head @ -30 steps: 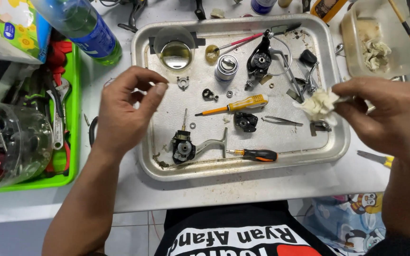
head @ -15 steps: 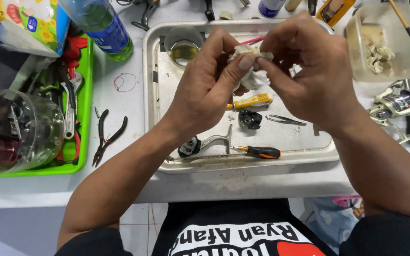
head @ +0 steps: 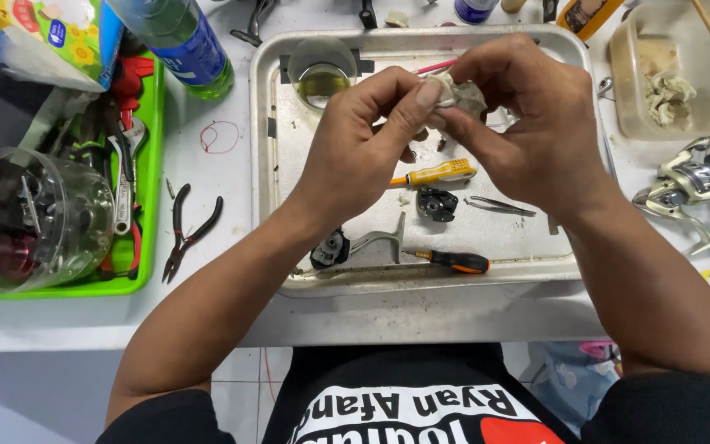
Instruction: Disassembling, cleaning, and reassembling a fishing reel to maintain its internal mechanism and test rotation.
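tray near edge: orange-handled screwdriver (head: 454, 261) and reel body part (head: 355, 245) lying on the metal tray (head: 421, 284)
change: both hands now meeting over tray centre, right hand having brought the wad in from the tray's right side
left hand (head: 363, 152): fingers pinching shut on crumpled tissue wad (head: 458, 92)
right hand (head: 527, 123): fingers closing round same wad; looks like wiping a small part, part hidden
far left: green-capped bottle with blue label (head: 182, 41); colourful tissue pack (head: 34, 33) on the surface

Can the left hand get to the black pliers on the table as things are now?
Probably yes. The pliers lie bare on the table left of the metal tray, with nothing over them. But the left hand shares a crumpled tissue with the right hand.
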